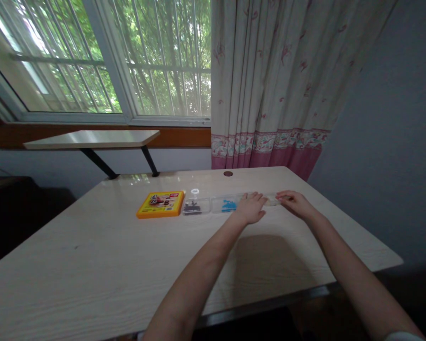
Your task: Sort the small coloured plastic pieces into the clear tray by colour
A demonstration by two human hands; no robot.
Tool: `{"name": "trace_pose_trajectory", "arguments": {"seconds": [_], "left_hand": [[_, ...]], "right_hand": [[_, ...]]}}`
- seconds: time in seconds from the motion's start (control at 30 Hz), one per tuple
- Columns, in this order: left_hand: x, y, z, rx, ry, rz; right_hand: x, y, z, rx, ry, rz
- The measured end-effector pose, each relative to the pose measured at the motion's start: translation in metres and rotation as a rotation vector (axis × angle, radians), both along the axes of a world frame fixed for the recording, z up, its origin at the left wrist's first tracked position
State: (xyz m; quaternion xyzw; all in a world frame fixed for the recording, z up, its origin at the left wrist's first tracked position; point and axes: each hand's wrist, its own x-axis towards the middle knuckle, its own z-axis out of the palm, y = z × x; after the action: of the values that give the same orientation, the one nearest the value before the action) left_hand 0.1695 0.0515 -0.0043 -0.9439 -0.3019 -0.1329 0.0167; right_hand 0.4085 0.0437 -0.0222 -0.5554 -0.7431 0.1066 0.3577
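Observation:
A row of clear plastic trays lies across the far half of the pale wooden table [92,265]. One tray [196,206] holds small dark pieces, the one beside it [224,205] holds blue pieces. My left hand [251,208] rests flat, fingers stretched, on a third clear tray just right of the blue one. My right hand [294,202] touches the right end of that clear tray [271,201] with its fingertips; its fingers are curled and I cannot make out a grip. A yellow box [161,204] with a picture on its lid lies at the left end of the row.
A round cable hole [228,174] sits near the table's far edge. A small shelf on black brackets [92,139] hangs under the window. A cream and pink curtain [270,94] hangs behind the table. The table's right edge runs close to my right forearm.

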Motion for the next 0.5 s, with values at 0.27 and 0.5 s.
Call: {"name": "trace_pose_trajectory", "arguments": {"seconds": [0.27, 0.5], "left_hand": [[0.0014, -0.0072, 0.0004, 0.074, 0.038, 0.023], [0.0018, -0.0023, -0.0006, 0.057, 0.023, 0.015]], "right_hand": [[-0.0005, 0.0009, 0.0001, 0.034, -0.041, 0.041], [-0.0037, -0.0029, 0.0010, 0.035, -0.059, 0.013]]}}
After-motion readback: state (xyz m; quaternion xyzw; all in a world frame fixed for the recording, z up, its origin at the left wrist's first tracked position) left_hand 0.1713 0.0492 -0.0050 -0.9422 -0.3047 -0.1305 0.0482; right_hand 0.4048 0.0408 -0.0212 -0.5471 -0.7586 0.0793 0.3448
